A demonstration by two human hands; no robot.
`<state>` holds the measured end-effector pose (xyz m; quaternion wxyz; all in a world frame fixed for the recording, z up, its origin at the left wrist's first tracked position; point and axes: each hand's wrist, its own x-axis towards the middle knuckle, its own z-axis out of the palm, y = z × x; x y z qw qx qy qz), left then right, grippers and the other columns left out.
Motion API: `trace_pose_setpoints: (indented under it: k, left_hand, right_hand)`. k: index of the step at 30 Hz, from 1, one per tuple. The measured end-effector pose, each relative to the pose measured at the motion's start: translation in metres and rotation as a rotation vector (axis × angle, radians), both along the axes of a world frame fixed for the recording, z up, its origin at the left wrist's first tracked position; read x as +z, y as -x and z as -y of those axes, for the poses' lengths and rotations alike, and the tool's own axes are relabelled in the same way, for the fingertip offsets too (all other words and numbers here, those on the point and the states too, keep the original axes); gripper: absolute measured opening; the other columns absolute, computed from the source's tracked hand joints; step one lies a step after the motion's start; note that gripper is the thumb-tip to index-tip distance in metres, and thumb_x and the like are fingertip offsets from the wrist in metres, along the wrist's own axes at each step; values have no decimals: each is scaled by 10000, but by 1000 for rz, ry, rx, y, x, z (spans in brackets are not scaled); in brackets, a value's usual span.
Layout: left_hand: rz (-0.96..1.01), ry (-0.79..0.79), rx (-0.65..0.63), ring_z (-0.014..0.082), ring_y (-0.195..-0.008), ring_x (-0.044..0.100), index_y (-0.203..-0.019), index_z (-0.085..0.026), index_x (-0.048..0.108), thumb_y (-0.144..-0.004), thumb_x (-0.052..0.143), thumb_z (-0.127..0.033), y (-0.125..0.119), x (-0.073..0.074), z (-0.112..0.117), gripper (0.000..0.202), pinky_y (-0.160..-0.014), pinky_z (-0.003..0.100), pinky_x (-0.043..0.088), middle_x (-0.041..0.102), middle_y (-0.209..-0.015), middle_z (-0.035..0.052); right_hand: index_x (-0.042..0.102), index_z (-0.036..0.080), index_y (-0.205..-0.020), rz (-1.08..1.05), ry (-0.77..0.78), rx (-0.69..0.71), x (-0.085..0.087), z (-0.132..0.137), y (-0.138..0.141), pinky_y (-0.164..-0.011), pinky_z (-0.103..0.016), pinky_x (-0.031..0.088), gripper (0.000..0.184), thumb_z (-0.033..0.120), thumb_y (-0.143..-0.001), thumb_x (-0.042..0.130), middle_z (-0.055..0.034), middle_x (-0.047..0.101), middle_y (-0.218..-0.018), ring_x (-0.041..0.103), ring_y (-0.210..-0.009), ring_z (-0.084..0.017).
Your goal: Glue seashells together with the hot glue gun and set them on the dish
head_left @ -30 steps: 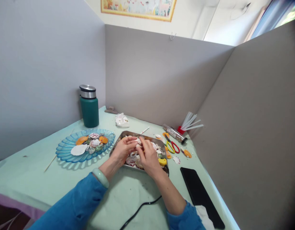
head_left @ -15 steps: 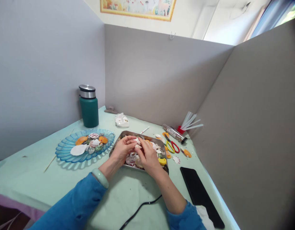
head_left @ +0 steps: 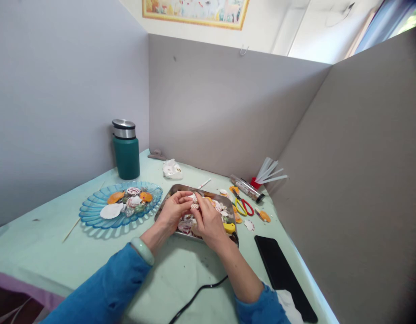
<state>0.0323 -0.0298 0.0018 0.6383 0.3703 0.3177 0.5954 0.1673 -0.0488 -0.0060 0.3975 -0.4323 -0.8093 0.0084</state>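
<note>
Over the metal tray [head_left: 167,194], my left hand [head_left: 174,209] and my right hand [head_left: 208,221] meet, fingertips closed on small pale seashells with brownish speckles [head_left: 194,201]. Whether these are one piece or two pressed together, I cannot tell. Beneath my hands the tray holds many loose shells [head_left: 185,225], partly hidden by my fingers. At the tray's right side lies a yellow-handled tool [head_left: 229,228], its other end covered by my right hand. To the left, a blue scalloped plate [head_left: 88,218] carries a cluster of orange, white and patterned shells [head_left: 133,201].
A green bottle [head_left: 126,157] stands behind the plate. Scissors [head_left: 243,206] with yellow and red handles, loose shells, a clear tube [head_left: 247,189] and white sticks [head_left: 268,171] lie right of the tray. A black flat slab [head_left: 285,279] and black cable [head_left: 197,294] are nearer. Grey panels [head_left: 228,103] enclose the table.
My hands stay almost in place over the tray. The speckled shells between my fingertips sit slightly closer together than before; the rest of the table is the same.
</note>
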Motion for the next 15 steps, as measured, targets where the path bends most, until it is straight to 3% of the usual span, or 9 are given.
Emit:
trace_pose_setpoints:
  k: [10, 15]
  left_hand:
    - [27, 26, -3, 87, -590, 587, -869, -127, 629, -507, 826, -146, 0, 1, 1, 413, -562, 206, 482, 631, -710, -9]
    - [29, 46, -10, 90, -598, 588, -874, -125, 625, -529, 819, -140, 0, 2, 1, 396, -565, 207, 479, 628, -711, -4]
  right_hand:
    - [394, 129, -1382, 80, -15, -73, -3, 0, 1, -829, -408, 505, 460, 285, -949, 393, -164, 590, -1161, 572, -1046, -276]
    - [429, 69, -1344, 38, -11, -67, -1, 2, 1, -851, -409, 494, 458, 280, -938, 420, -183, 583, -1162, 562, -1054, -277]
